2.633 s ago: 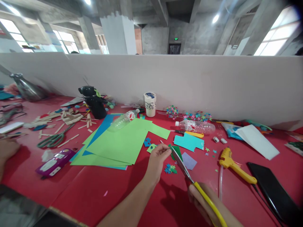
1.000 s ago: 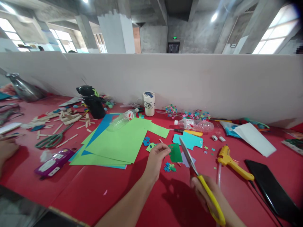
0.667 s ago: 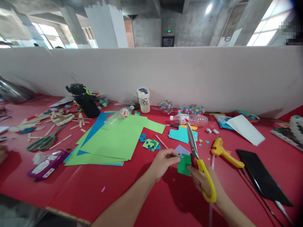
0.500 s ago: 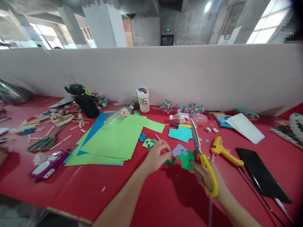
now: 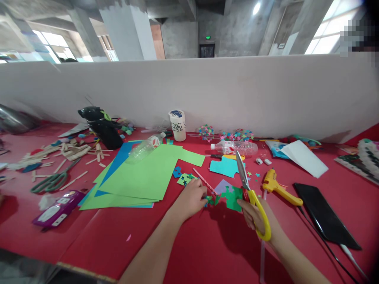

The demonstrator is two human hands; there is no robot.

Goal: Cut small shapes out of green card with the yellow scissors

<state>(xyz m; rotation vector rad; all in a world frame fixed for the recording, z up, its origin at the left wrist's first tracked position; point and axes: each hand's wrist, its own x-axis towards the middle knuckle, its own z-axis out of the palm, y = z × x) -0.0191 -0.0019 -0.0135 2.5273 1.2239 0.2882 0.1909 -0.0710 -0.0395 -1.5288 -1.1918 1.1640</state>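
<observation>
My right hand (image 5: 257, 217) holds yellow-handled scissors (image 5: 244, 173), blades pointing up and away. Between the thumb and fingers of that hand is also a green paper piece (image 5: 233, 198) with a jagged, notched edge. My left hand (image 5: 192, 199) is low over the table, its bent fingers closed at a small pile of green and blue paper cut-outs (image 5: 211, 200). What those fingertips pinch, if anything, is hidden. Just beyond lie a lilac paper piece (image 5: 222, 186), a pink striped straw (image 5: 205, 181) and light green paper with small stars (image 5: 185, 179).
Green paper sheets (image 5: 139, 177) lie to the left, with a clear bottle (image 5: 145, 148) on them. A yellow glue gun (image 5: 280, 189) and a black tablet (image 5: 324, 215) are at the right. A white cup (image 5: 178, 126) stands near the white partition (image 5: 189, 86).
My left hand has moved from beside the green paper down to the cut-out pile, uncovering more of the pink straw. My right hand keeps the scissors and green paper almost in place.
</observation>
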